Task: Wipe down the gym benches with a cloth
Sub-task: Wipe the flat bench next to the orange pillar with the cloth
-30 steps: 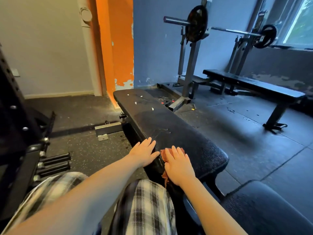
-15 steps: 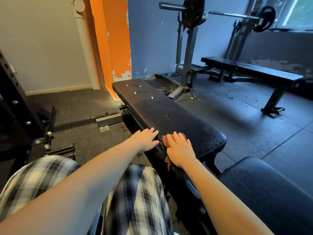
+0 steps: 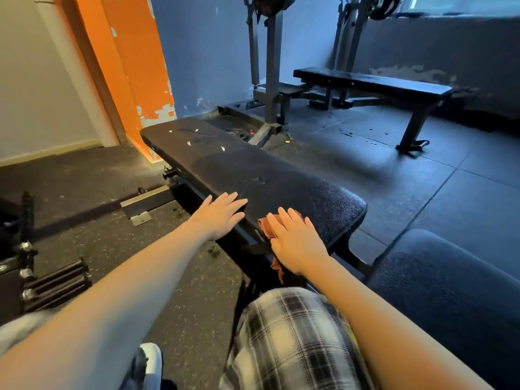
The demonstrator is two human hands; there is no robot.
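I count two hands: left hand (image 3: pixel 222 215), right hand (image 3: pixel 295 243). Benches, two: near bench (image 3: pixel 253 170) beneath both hands, far bench (image 3: pixel 371 83) well beyond them. Cloth (image 3: pixel 267 225): one.

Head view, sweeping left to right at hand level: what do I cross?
Black bars on the floor → left hand, flat on the bench edge → right hand, flat on the cloth → dark padded seat.

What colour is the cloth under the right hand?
Reddish-brown cloth, under the right hand, head view.
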